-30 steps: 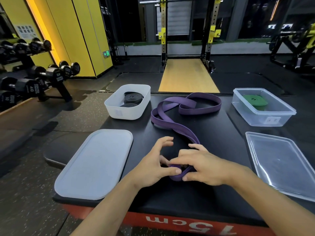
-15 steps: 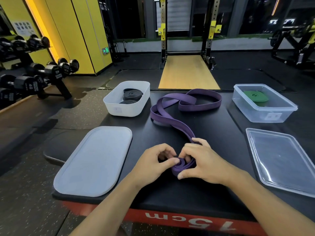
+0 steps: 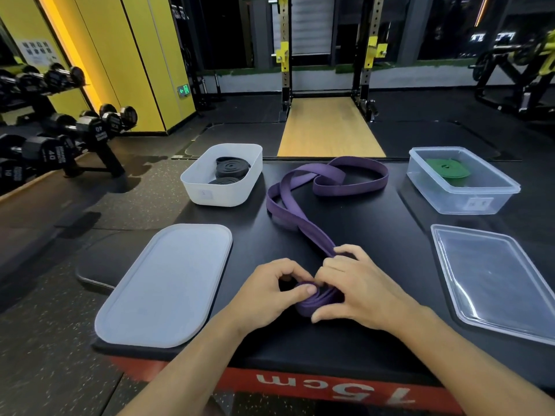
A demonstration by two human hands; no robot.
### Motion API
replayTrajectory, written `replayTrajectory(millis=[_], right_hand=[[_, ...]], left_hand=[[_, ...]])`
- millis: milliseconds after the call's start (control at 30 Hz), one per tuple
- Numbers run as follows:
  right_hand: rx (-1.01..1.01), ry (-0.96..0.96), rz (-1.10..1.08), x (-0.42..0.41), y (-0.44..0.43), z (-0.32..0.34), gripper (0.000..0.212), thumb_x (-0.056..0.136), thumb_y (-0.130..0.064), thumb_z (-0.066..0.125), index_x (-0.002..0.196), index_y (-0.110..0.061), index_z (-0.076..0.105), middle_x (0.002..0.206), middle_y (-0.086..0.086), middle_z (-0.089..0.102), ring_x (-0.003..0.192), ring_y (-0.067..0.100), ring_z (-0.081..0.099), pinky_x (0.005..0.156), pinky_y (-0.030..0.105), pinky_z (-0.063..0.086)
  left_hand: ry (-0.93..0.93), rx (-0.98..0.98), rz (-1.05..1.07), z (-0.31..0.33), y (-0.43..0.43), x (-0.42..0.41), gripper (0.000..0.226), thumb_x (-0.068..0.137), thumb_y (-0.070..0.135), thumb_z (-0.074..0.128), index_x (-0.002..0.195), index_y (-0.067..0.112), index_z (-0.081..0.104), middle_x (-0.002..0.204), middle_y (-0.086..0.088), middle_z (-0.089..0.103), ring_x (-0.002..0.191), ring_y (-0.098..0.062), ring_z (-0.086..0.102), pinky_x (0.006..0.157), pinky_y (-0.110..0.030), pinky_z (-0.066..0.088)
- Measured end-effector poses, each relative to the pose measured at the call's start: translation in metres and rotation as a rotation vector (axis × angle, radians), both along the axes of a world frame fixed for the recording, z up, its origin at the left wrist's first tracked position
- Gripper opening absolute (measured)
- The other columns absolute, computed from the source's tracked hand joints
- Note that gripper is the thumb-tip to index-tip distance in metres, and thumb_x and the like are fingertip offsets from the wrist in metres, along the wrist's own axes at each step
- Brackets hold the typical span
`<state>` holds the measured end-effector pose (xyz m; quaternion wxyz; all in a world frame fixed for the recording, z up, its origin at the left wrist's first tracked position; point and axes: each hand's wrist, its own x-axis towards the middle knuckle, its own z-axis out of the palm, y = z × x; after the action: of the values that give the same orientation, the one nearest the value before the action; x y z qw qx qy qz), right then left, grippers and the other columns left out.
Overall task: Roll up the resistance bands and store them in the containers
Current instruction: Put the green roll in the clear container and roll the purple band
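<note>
Platform [image 3: 375, 235]: band [image 3: 303, 223] (coiled) between 2 hands [image 3: 267, 292] [image 3: 360, 289]

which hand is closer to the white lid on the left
Left. The left hand pinches the purple band just right of the white lid; the right hand holds the band farther right.

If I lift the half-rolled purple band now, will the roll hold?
Probably not: the left hand and right hand both pinch the purple band, holding it wound. Its free length lies in limp loops on the table, so it would likely dangle.
</note>
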<state>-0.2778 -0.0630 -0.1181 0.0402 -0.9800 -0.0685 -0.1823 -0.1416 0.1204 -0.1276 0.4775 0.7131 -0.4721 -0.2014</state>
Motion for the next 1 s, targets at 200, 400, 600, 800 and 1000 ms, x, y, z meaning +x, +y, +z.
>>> replayTrajectory(millis=[200,400,600,800,1000], right_hand=[[-0.079,0.021,0.044,-0.011,-0.013,-0.005,0.037,0.104,-0.061,0.038,0.103,-0.034,0.064,0.095,-0.017,0.049,0.090,0.003,0.053,0.113,0.035,0.029],[0.109,0.076,-0.007,-0.012,-0.010,-0.006,0.055,0.098,-0.068,0.046,0.140,-0.033,0.049,0.120,-0.022,0.053,0.118,-0.002,0.050,0.122,0.031,0.019],[0.149,0.177,0.062,-0.014,0.003,0.005,0.060,0.101,-0.045,0.056,0.156,-0.046,0.030,0.126,-0.025,0.041,0.127,-0.009,0.034,0.123,0.022,0.002],[0.169,0.227,0.058,-0.007,0.000,0.017,0.044,0.098,-0.051,0.059,0.140,-0.049,0.047,0.111,-0.025,0.039,0.116,-0.005,0.039,0.124,0.028,0.003],[0.289,0.151,-0.026,-0.006,0.008,0.011,0.043,0.085,-0.072,0.063,0.113,-0.040,0.058,0.104,-0.026,0.058,0.108,-0.005,0.054,0.127,0.036,0.003]], left_hand=[[0.057,0.024,-0.001,0.003,-0.002,0.003,0.010,0.090,0.018,0.080,0.100,0.020,0.081,0.096,0.008,0.077,0.094,-0.009,0.071,0.090,-0.027,0.053],[0.160,-0.007,0.012,0.008,-0.001,-0.001,0.039,0.083,0.021,0.087,0.114,0.030,0.066,0.091,0.004,0.078,0.098,-0.011,0.072,0.099,-0.034,0.051],[0.164,0.039,0.018,0.009,-0.001,-0.003,0.064,0.077,0.027,0.092,0.123,0.033,0.048,0.092,0.002,0.079,0.119,-0.004,0.064,0.111,-0.036,0.044],[0.093,0.042,0.020,0.006,0.000,-0.002,0.055,0.078,0.034,0.090,0.117,0.034,0.052,0.094,0.007,0.075,0.117,-0.004,0.063,0.109,-0.034,0.044],[0.008,-0.041,0.113,0.003,0.001,-0.007,0.013,0.087,0.033,0.083,0.086,0.026,0.071,0.085,0.007,0.074,0.086,-0.014,0.070,0.089,-0.046,0.055]])
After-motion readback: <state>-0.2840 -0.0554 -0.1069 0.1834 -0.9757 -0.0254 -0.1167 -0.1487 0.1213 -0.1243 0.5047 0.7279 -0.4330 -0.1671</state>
